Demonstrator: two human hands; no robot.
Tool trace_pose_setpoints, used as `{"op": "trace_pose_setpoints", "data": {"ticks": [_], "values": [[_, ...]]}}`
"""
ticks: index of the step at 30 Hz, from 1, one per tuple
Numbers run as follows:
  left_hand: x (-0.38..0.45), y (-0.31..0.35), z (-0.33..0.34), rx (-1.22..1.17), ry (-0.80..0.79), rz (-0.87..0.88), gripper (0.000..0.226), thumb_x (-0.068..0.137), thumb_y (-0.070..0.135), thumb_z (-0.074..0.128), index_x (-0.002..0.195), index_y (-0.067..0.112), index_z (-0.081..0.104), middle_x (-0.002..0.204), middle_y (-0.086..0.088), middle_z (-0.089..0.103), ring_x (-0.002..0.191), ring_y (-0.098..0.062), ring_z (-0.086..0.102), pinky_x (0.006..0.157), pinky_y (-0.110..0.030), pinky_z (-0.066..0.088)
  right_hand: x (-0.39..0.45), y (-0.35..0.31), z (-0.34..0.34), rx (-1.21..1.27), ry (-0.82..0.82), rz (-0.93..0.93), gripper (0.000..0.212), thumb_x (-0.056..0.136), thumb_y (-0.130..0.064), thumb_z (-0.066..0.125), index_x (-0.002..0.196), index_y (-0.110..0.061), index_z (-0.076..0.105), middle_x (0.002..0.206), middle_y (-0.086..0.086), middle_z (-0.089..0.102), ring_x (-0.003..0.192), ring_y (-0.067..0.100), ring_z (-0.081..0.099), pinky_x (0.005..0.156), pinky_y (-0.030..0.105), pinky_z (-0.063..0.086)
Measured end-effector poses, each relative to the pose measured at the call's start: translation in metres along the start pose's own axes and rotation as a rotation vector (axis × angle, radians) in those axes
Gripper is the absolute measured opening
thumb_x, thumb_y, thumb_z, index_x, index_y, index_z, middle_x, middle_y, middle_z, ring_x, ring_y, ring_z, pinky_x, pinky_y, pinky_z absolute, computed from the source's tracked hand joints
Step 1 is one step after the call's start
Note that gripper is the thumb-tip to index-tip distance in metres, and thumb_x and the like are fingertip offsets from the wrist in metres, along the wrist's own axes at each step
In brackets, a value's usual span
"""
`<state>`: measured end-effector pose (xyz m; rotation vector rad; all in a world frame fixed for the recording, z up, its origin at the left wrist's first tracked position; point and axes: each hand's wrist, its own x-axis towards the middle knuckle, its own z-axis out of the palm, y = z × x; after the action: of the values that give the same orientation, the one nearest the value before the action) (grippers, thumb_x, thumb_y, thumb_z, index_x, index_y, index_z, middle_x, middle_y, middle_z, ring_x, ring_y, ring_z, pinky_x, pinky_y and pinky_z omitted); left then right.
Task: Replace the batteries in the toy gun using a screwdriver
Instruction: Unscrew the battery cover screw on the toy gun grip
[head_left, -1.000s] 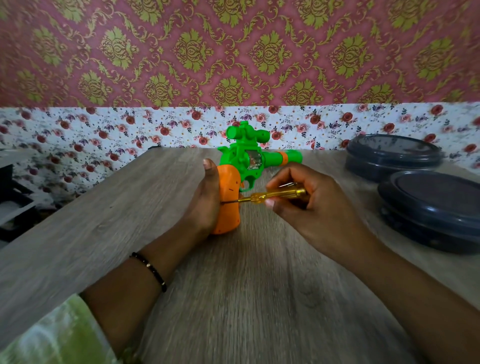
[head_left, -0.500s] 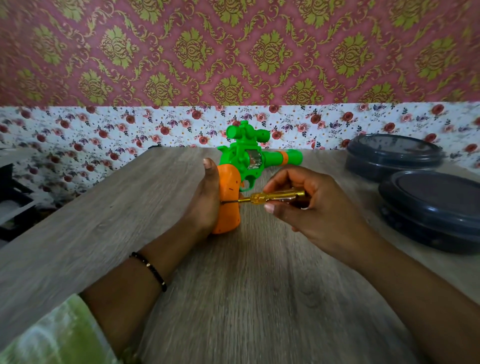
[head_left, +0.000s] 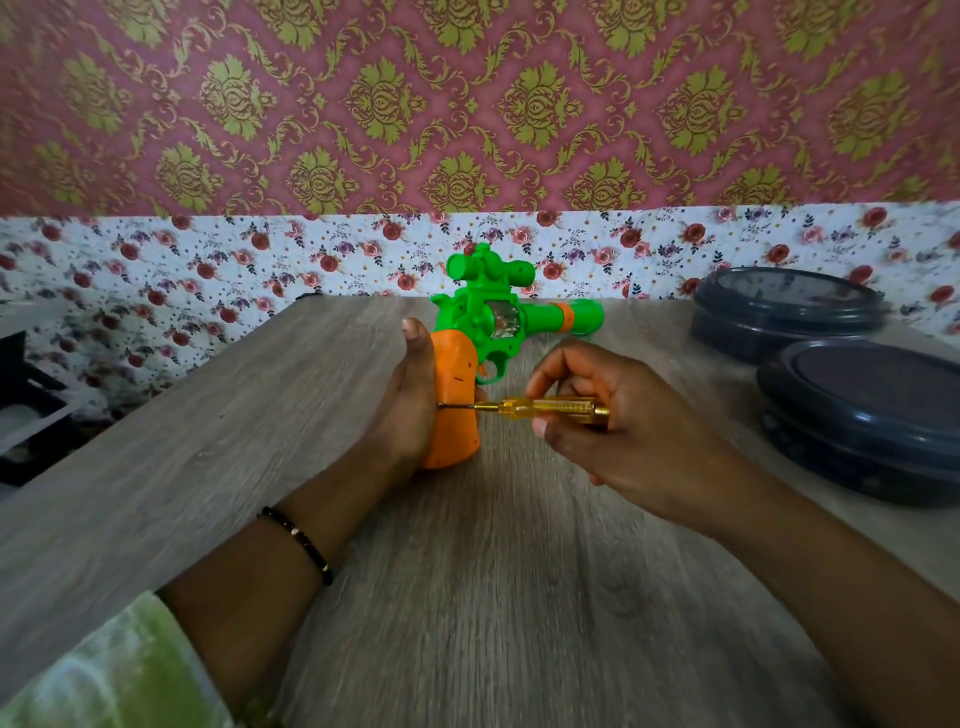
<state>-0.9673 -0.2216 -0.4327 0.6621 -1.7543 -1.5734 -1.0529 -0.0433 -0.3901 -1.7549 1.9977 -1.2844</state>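
nearest the camera, at about 7 o'clock in the head view, a pale green sleeve (head_left: 111, 670) covers the person's left upper forearm, and a thin dark bracelet (head_left: 298, 543) circles the left wrist. both forearms reach forward over a grey wood-grain table (head_left: 493, 597). the left hand (head_left: 405, 410) sits just left of centre, wrapped around the back of the orange grip of the toy gun (head_left: 485, 332), with the thumb pointing up along the grip's rear edge toward 12 o'clock; the other fingers are hidden behind the grip. the gun stands upright with the butt of the grip resting on the table, its green body and scope above, and its barrel with an orange band pointing toward 3 o'clock. the right hand (head_left: 618, 431), just right of centre, pinches the translucent yellow handle of a screwdriver (head_left: 540, 408) between thumb and fingers. the screwdriver lies roughly level, its brass-coloured cap end toward 3 o'clock and its thin dark shaft pointing toward 9 o'clock, with the tip meeting the right side of the orange grip about halfway up; whether the tip sits in a screw head is too small to tell. farther off at 3 o'clock, two dark round lidded containers (head_left: 872, 415) rest on the table, the nearer one overlapping the farther in the view. beyond the table's far edge, a band of floral wallpaper (head_left: 208, 270) runs across, and above it, at 12 o'clock, a red and gold damask wall (head_left: 467, 104).
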Motion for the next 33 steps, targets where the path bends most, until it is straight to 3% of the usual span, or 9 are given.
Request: {"op": "trace_pose_setpoints", "data": {"ticks": [4, 6, 9, 12, 16, 20, 22, 29, 33], "values": [[0.0013, -0.0026, 0.0005, -0.001, -0.022, -0.002, 0.099, 0.071, 0.086, 0.008, 0.125, 0.015, 0.053, 0.093, -0.011, 0.07, 0.088, -0.026, 0.068, 0.086, -0.047, 0.052, -0.0001, -0.0005, 0.0029, -0.003, 0.023, 0.078, 0.015, 0.092, -0.029, 0.051, 0.085, -0.017, 0.056, 0.06, 0.004, 0.061, 0.037, 0.003, 0.048, 0.041, 0.017, 0.037], [-0.0006, -0.0011, 0.0021, 0.002, -0.02, 0.019, 0.087, 0.075, 0.078, 0.007, 0.112, 0.019, 0.058, 0.088, -0.009, 0.069, 0.082, -0.023, 0.067, 0.081, -0.041, 0.052, 0.0005, 0.0006, 0.0041, -0.068, 0.091, 0.058, 0.024, 0.093, -0.029, 0.048, 0.075, -0.016, 0.056, 0.049, 0.0, 0.056, 0.036, 0.005, 0.047, 0.045, 0.024, 0.04], [0.0003, -0.0021, 0.0026, 0.005, -0.036, 0.011, 0.097, 0.068, 0.078, 0.01, 0.124, 0.013, 0.054, 0.09, -0.008, 0.069, 0.083, -0.022, 0.066, 0.08, -0.039, 0.051, 0.0009, -0.0003, 0.0038, -0.093, 0.144, 0.009, 0.016, 0.087, -0.025, 0.059, 0.07, -0.024, 0.059, 0.055, -0.008, 0.06, 0.048, 0.007, 0.054, 0.055, 0.032, 0.046], [-0.0001, -0.0014, 0.0016, 0.016, -0.028, -0.003, 0.104, 0.069, 0.088, 0.009, 0.133, 0.016, 0.048, 0.1, -0.01, 0.068, 0.093, -0.024, 0.066, 0.087, -0.045, 0.051, 0.0007, -0.0019, 0.0012, 0.02, 0.129, 0.0, 0.007, 0.079, -0.015, 0.069, 0.08, -0.021, 0.066, 0.069, -0.011, 0.067, 0.059, 0.002, 0.06, 0.052, 0.019, 0.046], [-0.0005, -0.0016, 0.0028, 0.014, -0.02, 0.001, 0.105, 0.065, 0.089, 0.01, 0.131, 0.019, 0.051, 0.106, -0.012, 0.068, 0.1, -0.028, 0.065, 0.095, -0.052, 0.048, 0.0015, -0.0003, 0.0058, 0.118, 0.179, 0.032, 0.006, 0.081, -0.02, 0.067, 0.086, -0.018, 0.065, 0.061, -0.018, 0.061, 0.051, -0.004, 0.054, 0.047, 0.009, 0.038], [0.0003, -0.0013, 0.0033, -0.005, -0.029, 0.011, 0.106, 0.067, 0.087, 0.009, 0.132, 0.013, 0.049, 0.087, -0.009, 0.069, 0.082, -0.023, 0.066, 0.08, -0.04, 0.052, -0.0007, -0.0022, 0.0079, -0.151, 0.24, 0.053, 0.058, 0.08, -0.061, 0.034, 0.07, -0.011, 0.061, 0.051, 0.011, 0.055, 0.041, 0.017, 0.047, 0.048, 0.036, 0.04], [0.0005, -0.0017, 0.0029, 0.004, -0.035, 0.018, 0.107, 0.065, 0.086, 0.009, 0.13, 0.012, 0.05, 0.084, -0.01, 0.069, 0.078, -0.022, 0.066, 0.074, -0.036, 0.051, -0.0005, -0.002, 0.0056, -0.305, 0.245, 0.051, 0.068, 0.077, -0.063, 0.027, 0.066, -0.007, 0.063, 0.049, 0.015, 0.054, 0.049, 0.024, 0.05, 0.048, 0.035, 0.036], [0.0004, -0.0015, 0.0051, -0.03, -0.005, 0.009, 0.101, 0.062, 0.078, 0.012, 0.126, 0.012, 0.053, 0.089, -0.008, 0.067, 0.082, -0.022, 0.065, 0.08, -0.039, 0.051, 0.0026, 0.0047, 0.0034, -0.165, 0.212, -0.064, 0.019, 0.079, -0.028, 0.07, 0.072, -0.014, 0.059, 0.06, 0.0, 0.06, 0.053, 0.009, 0.052, 0.05, 0.019, 0.036], [0.0012, -0.0018, 0.0046, -0.028, 0.008, -0.021, 0.109, 0.064, 0.09, 0.009, 0.133, 0.015, 0.049, 0.099, -0.01, 0.066, 0.089, -0.025, 0.064, 0.081, -0.042, 0.052, 0.0029, 0.0035, 0.0038, 0.058, 0.191, -0.014, 0.014, 0.075, -0.016, 0.074, 0.077, -0.018, 0.061, 0.068, -0.005, 0.063, 0.06, 0.004, 0.056, 0.059, 0.023, 0.046]]}}
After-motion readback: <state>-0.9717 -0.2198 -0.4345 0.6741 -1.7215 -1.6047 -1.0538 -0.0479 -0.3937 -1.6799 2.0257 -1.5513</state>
